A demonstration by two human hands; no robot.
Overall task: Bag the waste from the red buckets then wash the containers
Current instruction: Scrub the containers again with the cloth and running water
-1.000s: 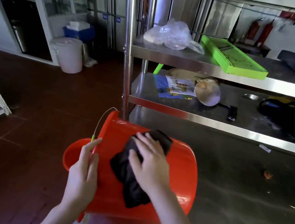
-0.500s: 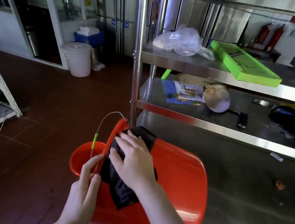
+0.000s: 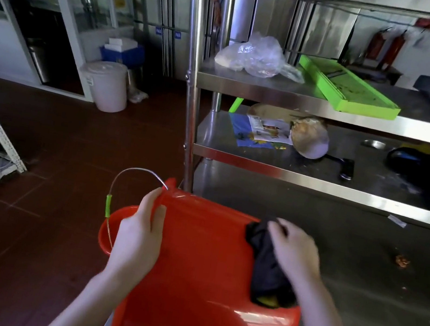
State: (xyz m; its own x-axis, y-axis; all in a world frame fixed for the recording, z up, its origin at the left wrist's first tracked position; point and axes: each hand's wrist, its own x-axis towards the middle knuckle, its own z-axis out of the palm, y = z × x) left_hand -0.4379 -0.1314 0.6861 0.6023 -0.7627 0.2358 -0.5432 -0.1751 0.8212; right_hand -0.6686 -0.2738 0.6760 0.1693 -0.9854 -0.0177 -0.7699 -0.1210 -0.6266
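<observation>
Left grip: your left hand (image 3: 138,238) clamped the bucket (image 3: 203,274) at its rim, thumb on the outer wall, likely to stop it rolling.
Right grip: your right hand (image 3: 292,255) pressed the cloth (image 3: 266,274) onto the bucket's wall near its base, a wiping hold by my judgement. Blur hid whether the fingers curled round it.
Bucket: it lay on its side on the table (image 3: 358,286), mouth at the edge.
Around: the handle (image 3: 126,176) hung loose beyond the rim, and a second bucket (image 3: 106,233) sat below the mouth.
In the way: the post (image 3: 188,164) stood just behind the rim, and a scrap (image 3: 402,261) lay well beyond the base.
</observation>
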